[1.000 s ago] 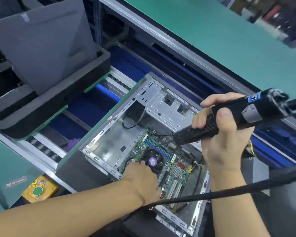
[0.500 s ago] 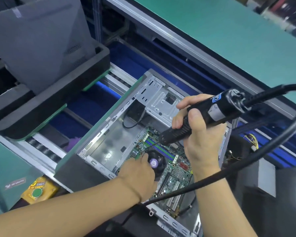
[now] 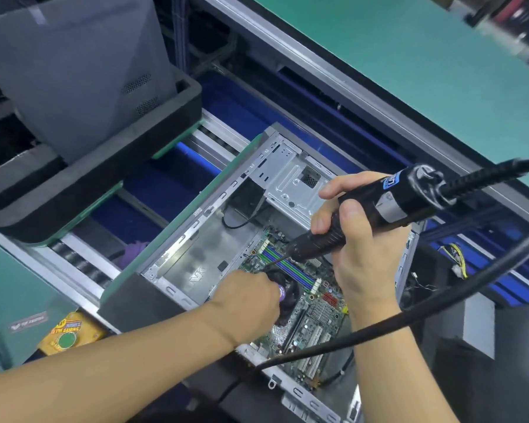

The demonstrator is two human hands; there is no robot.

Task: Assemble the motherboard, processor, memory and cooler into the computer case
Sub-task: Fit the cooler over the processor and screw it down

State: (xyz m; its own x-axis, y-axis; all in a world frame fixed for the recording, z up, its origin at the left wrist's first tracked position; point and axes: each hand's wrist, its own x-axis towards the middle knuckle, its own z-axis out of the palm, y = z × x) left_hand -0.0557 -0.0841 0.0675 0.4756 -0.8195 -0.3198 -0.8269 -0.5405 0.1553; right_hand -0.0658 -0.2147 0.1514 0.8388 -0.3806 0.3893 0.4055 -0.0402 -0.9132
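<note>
At centre frame, the green motherboard point(image 3: 315, 328) and black round cooler point(image 3: 289, 285) sit in the grey metal case point(image 3: 193, 254). The left hand point(image 3: 245, 303) clasps the cooler. The right hand point(image 3: 364, 257) grips the black electric screwdriver point(image 3: 388, 206), so fastening seems unfinished.

An electronics assembly line, shown by the roller conveyor point(image 3: 80, 265), green bench mat point(image 3: 409, 71) and foam tray point(image 3: 104, 169).

Left hand point(image 3: 249, 297) palm-down, fingers curled; right hand point(image 3: 359, 239) in a fist, thumb uppermost
</note>
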